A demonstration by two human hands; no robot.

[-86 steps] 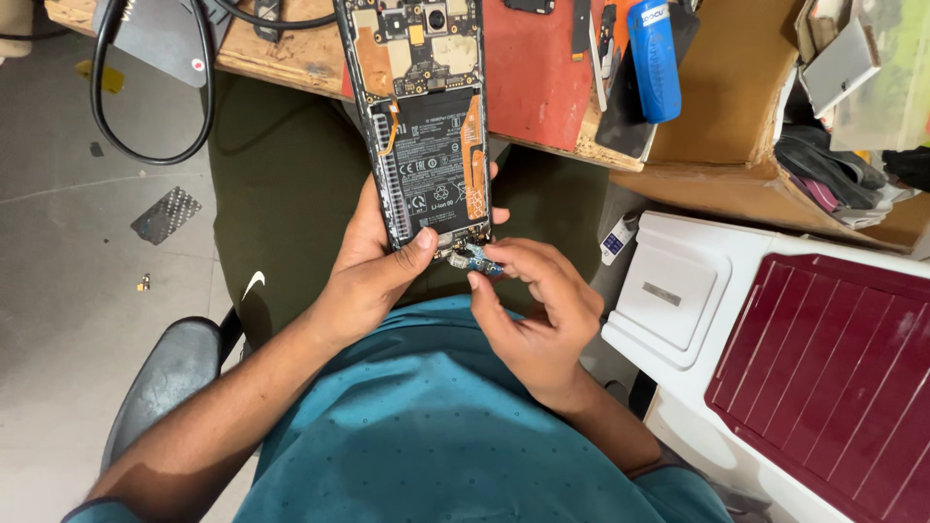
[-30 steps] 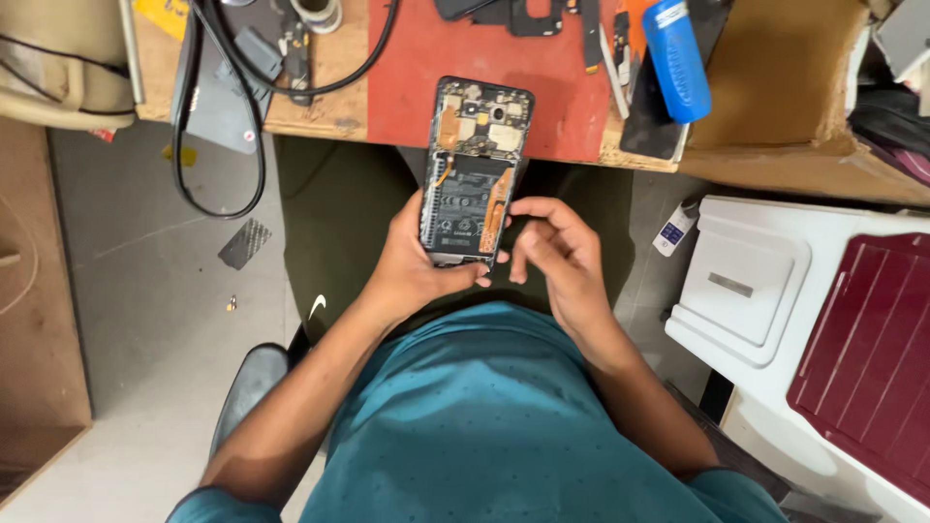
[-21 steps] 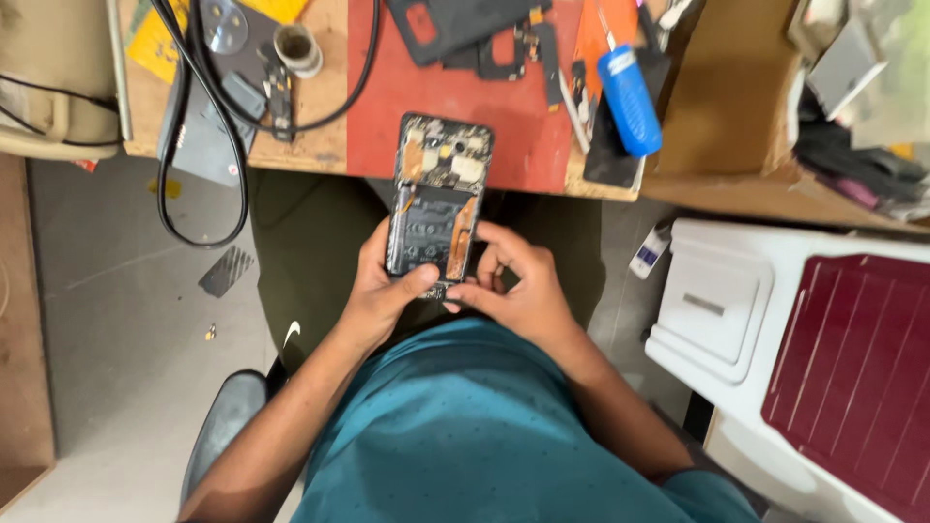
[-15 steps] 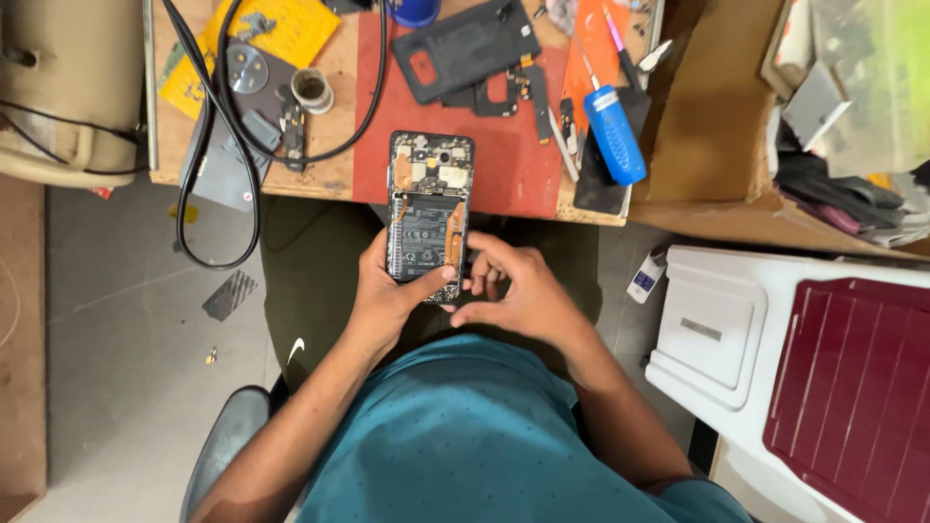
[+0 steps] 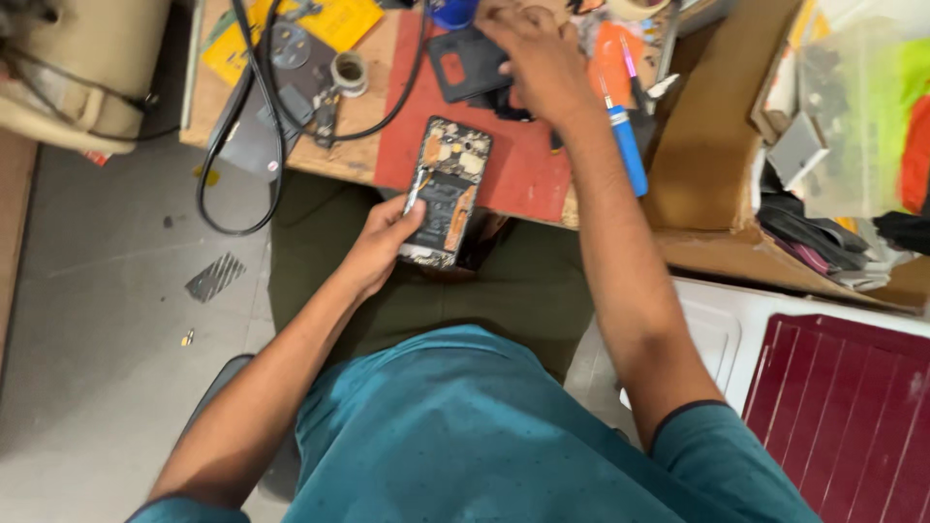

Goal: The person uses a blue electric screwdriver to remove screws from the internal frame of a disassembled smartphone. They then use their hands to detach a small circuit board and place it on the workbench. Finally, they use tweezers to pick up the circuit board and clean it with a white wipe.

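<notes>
Left hand (image 5: pixel 383 242) was wrapped around the opened phone (image 5: pixel 446 194), back cover off, holding it at the surface's near edge over the red mat (image 5: pixel 528 179). Right hand (image 5: pixel 533 53) was stretched to the far side over a black phone cover (image 5: pixel 465 63); couldn't tell its grip. Yellow paper packet (image 5: pixel 334 19) sat at the far-left corner, blue-handled screwdriver (image 5: pixel 628 150) along the right edge.

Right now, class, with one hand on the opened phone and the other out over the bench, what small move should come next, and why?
Probably close the right hand on the black cover piece it touches; the left hand already steadies the opened phone at the red mat edge.
</notes>
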